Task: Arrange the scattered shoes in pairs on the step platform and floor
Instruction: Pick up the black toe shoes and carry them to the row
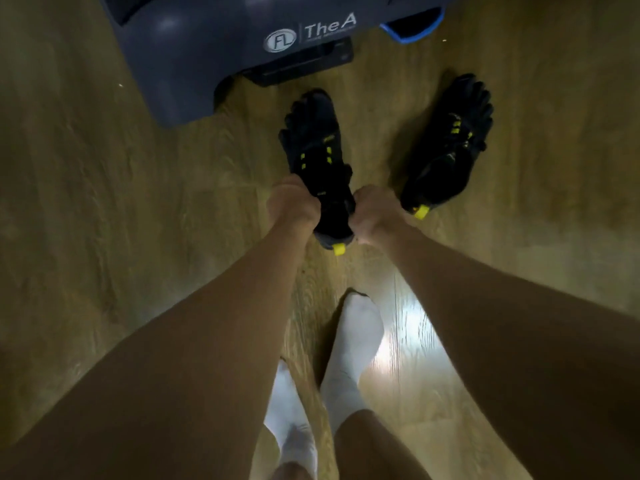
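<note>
Head view gave me a dim, soft picture, and much of it was hard to read. Both hands were on one black toe shoe with yellow lace loops (pixel 317 147), its yellow heel tab toward me and its toes toward the step platform (pixel 194 46). The left hand (pixel 294 202) gripped the left side of the shoe's heel end and the right hand (pixel 375 216) gripped the right side. Their fingers (pixel 289 185) curled round the shoe, with the tips hidden behind the backs of the hands. I could not tell whether its sole was touching the floor (pixel 104 202) or raised off it. The matching shoe (pixel 450 140) lay on the floor to the right, apart from the held one and angled, its heel tab just beside the right hand. The platform was dark grey and cut off by the top edge; I read "FL" and "TheA" on its side, but the small print below was a blur. A black block (pixel 301 62) sat under its near edge. A dark item with a blue rim (pixel 415 27) poked out beyond the platform, too cropped to identify. The floor was wood-grain plank, with a bright glare patch (pixel 412 327) beside the person's white-socked feet (pixel 356 337).
</note>
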Action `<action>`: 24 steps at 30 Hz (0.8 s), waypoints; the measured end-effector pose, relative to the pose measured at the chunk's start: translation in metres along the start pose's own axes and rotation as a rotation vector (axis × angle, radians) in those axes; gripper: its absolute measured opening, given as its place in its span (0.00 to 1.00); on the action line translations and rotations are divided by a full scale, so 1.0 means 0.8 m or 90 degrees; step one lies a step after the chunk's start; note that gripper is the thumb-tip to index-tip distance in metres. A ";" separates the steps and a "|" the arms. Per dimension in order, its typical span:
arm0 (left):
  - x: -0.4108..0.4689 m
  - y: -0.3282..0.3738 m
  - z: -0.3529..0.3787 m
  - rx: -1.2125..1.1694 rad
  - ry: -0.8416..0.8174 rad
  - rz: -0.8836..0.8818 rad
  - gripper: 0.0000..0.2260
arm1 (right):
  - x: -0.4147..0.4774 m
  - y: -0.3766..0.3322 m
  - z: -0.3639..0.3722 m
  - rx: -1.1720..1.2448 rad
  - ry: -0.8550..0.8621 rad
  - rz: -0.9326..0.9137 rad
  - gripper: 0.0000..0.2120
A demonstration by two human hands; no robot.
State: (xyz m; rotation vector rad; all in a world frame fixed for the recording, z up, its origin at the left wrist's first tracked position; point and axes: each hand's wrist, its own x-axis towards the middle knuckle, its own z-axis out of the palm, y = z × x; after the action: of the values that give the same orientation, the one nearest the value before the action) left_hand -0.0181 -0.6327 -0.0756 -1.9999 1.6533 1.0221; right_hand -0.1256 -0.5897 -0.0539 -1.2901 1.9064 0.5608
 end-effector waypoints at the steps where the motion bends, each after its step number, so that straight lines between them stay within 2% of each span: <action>1: -0.003 0.004 0.001 0.033 -0.014 0.039 0.15 | -0.011 0.004 0.012 0.015 -0.020 0.007 0.17; 4: -0.009 0.011 0.013 0.059 -0.069 0.083 0.16 | -0.020 0.013 0.047 0.171 -0.071 0.084 0.16; 8: -0.026 0.013 0.031 0.042 -0.117 0.044 0.22 | -0.020 0.031 0.063 0.341 -0.016 0.121 0.15; 9: -0.033 0.015 0.034 0.031 -0.101 0.068 0.27 | -0.022 0.038 0.063 0.407 0.010 0.132 0.16; 11: -0.052 0.028 0.036 0.012 0.000 0.211 0.32 | -0.025 0.063 0.062 0.506 0.097 0.182 0.17; 12: -0.062 0.041 0.035 -0.028 0.051 0.290 0.31 | -0.025 0.079 0.060 0.559 0.139 0.225 0.15; 14: -0.076 0.077 0.035 -0.126 0.072 0.370 0.25 | -0.026 0.114 0.054 0.713 0.205 0.325 0.13; 17: -0.070 0.144 0.046 -0.160 -0.014 0.353 0.19 | -0.017 0.156 0.036 0.882 0.263 0.425 0.16; 19: -0.050 0.187 0.059 -0.123 -0.073 0.302 0.18 | 0.002 0.171 0.020 0.896 0.279 0.420 0.09; 21: -0.029 0.214 0.072 -0.091 -0.099 0.270 0.15 | 0.023 0.174 0.005 0.853 0.233 0.373 0.06; 24: -0.007 0.217 0.080 0.011 -0.077 0.255 0.12 | 0.045 0.172 0.002 0.727 0.153 0.332 0.13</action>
State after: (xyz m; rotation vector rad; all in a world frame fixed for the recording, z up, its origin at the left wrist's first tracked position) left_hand -0.2028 -0.6304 -0.0850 -1.5927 2.0315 1.2286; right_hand -0.2587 -0.5555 -0.0899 -0.1181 2.1917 -0.4644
